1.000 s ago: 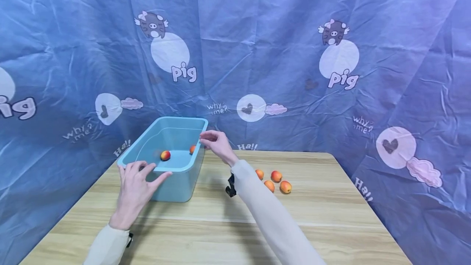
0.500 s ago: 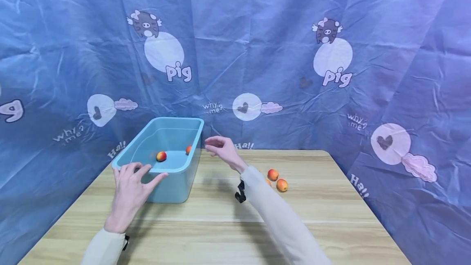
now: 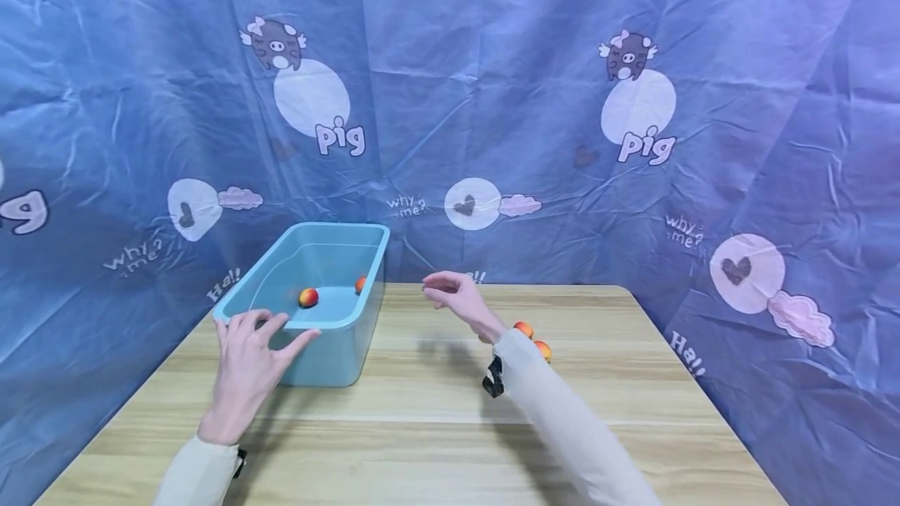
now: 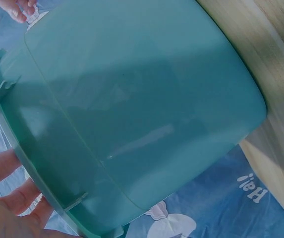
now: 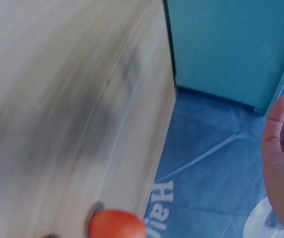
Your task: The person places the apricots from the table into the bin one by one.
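Two apricots [image 3: 308, 297] already lie in the bin [image 3: 330, 338], at the table's far left. The left hand [image 3: 248, 361] rests spread on its near rim. The right hand [image 3: 457, 299], empty and relaxed, hovers above the remaining apricots [image 3: 542, 349] on the table [image 3: 422, 428].

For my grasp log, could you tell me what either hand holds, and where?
The left hand rests on the teal bin's near rim; the right hand holds nothing.

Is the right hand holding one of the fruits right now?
No, the right hand hangs open and empty above the table, between the blue bin and the fruits lying behind its wrist.
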The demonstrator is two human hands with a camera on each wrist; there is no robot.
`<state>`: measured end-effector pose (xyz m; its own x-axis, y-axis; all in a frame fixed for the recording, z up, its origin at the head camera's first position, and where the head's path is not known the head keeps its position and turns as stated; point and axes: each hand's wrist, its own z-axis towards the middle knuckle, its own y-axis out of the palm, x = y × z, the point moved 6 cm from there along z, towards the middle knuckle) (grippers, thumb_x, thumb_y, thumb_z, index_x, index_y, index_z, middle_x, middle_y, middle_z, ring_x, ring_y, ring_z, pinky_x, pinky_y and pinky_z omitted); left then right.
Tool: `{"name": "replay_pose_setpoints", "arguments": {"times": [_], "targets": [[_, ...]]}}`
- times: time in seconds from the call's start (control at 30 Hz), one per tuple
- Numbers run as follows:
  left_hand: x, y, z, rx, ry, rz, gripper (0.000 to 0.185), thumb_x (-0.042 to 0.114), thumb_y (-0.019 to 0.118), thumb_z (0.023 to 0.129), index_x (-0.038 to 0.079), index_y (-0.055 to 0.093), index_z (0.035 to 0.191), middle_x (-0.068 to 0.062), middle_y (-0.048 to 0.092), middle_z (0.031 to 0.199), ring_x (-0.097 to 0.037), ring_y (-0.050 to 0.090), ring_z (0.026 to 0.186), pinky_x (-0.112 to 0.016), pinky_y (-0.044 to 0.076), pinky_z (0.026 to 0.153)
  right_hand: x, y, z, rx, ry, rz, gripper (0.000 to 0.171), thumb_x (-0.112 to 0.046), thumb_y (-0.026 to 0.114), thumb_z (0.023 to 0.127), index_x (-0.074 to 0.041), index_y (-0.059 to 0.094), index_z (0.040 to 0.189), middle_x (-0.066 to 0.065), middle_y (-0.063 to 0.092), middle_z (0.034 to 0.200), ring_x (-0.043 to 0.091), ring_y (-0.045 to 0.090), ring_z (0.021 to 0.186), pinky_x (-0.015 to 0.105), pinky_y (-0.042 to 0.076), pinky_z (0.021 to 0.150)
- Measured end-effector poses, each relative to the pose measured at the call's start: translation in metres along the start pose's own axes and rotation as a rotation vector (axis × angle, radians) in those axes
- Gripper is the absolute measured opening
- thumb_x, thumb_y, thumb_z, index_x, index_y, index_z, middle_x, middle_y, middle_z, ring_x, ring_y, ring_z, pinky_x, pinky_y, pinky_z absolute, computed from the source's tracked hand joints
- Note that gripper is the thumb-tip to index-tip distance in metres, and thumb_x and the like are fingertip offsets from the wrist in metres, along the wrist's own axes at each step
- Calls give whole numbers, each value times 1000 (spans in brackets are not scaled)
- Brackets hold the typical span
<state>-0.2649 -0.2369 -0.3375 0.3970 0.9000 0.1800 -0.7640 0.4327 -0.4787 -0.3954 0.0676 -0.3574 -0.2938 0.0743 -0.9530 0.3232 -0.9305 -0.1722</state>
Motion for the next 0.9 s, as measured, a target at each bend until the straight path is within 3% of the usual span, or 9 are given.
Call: {"name": "replay_pose_setpoints", "arguments": {"times": [0.17, 0.3, 0.37, 0.43, 0.53, 0.6, 0.8, 0.9], "targets": [[-2, -1, 2, -12, -8, 2, 87, 82, 46, 79, 0, 73, 94, -24, 62, 91, -45, 51, 90, -80, 20, 99, 3, -13, -8, 17, 17, -26, 33, -4, 65, 93, 11, 60, 121, 28, 64, 121, 19, 68, 95, 43, 56, 85], [-5, -1, 4, -23, -5, 3, 75, 72, 65, 76, 0, 73, 94, -23, 62, 91, -45, 52, 90, -79, 21, 99, 6, -21, -11, 22, 40, -25, 33, -4, 64, 93, 11, 60, 122, 26, 64, 122, 6, 66, 88, 43, 56, 86], [-6, -1, 4, -28, -7, 1, 68, 65, 72, 74, 0, 73, 95, -23, 62, 92, -45, 52, 91, -79, 21, 99, 11, -25, -9, 20, 54, -17, 34, -4, 65, 93, 11, 59, 123, 26, 64, 122, 7, 66, 89, 42, 56, 87], [-6, -1, 5, -30, -11, -1, 65, 61, 76, 72, 0, 73, 95, -23, 62, 92, -45, 52, 91, -79, 21, 99, 19, -29, -7, 20, 57, -10, 36, -4, 65, 92, 11, 58, 124, 26, 64, 123, 17, 68, 94, 42, 56, 87], [-6, -1, 5, -27, -11, -5, 64, 59, 77, 71, 0, 73, 95, -24, 62, 92, -45, 52, 91, -78, 22, 99, 30, -35, -6, 29, 50, 4, 36, -6, 66, 92, 9, 59, 124, 24, 64, 122, 33, 66, 106, 43, 56, 88], [-6, -1, 5, -23, -6, -8, 65, 60, 77, 72, -1, 73, 94, -24, 62, 91, -45, 52, 91, -78, 22, 99, 35, -39, -6, 40, 47, 4, 35, -8, 66, 92, 7, 60, 124, 24, 64, 122, 36, 64, 110, 43, 55, 89], [-5, -1, 5, -17, -1, -8, 65, 60, 77, 71, -1, 73, 94, -23, 63, 91, -45, 52, 91, -79, 21, 99, 39, -51, -18, 75, 63, -13, 33, -13, 69, 92, 2, 64, 120, 19, 67, 117, 17, 68, 99, 37, 56, 87], [-4, -2, 5, -15, 0, -10, 68, 64, 73, 73, -1, 73, 94, -23, 63, 91, -45, 52, 91, -79, 22, 98, 39, -60, -24, 75, 57, -21, 34, -12, 70, 91, 2, 64, 121, 18, 68, 117, 18, 68, 100, 38, 56, 86]]}}
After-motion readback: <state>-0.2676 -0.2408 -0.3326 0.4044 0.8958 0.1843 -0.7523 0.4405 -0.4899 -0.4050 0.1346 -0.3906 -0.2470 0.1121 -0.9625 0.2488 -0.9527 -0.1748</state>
